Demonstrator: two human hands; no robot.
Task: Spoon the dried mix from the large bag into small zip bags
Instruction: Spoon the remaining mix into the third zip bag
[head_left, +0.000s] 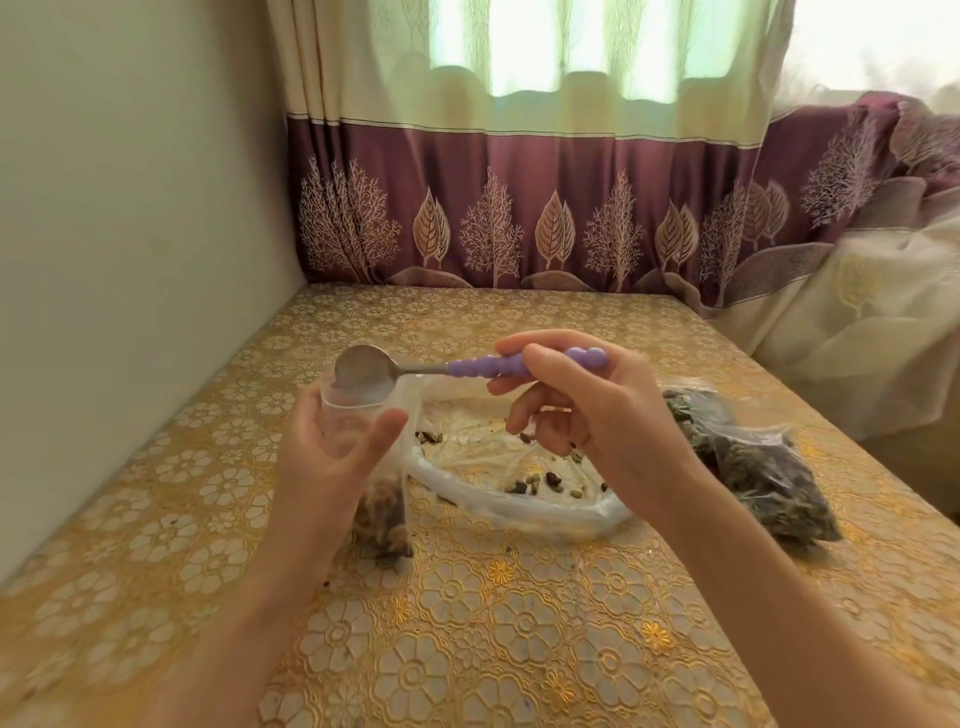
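My left hand grips a small clear zip bag upright, its mouth held open at the top, with dried mix filling its lower part. My right hand pinches the purple beaded handle of a metal spoon. The spoon's bowl is tipped over the small bag's mouth and looks empty. Between my hands the large clear bag lies flattened and open on the table, with only a few scattered pieces of mix inside.
Two filled zip bags of dark dried mix lie to the right, behind my right wrist. The table has a gold floral cover, a wall on the left, a curtain behind, and bunched fabric at the right.
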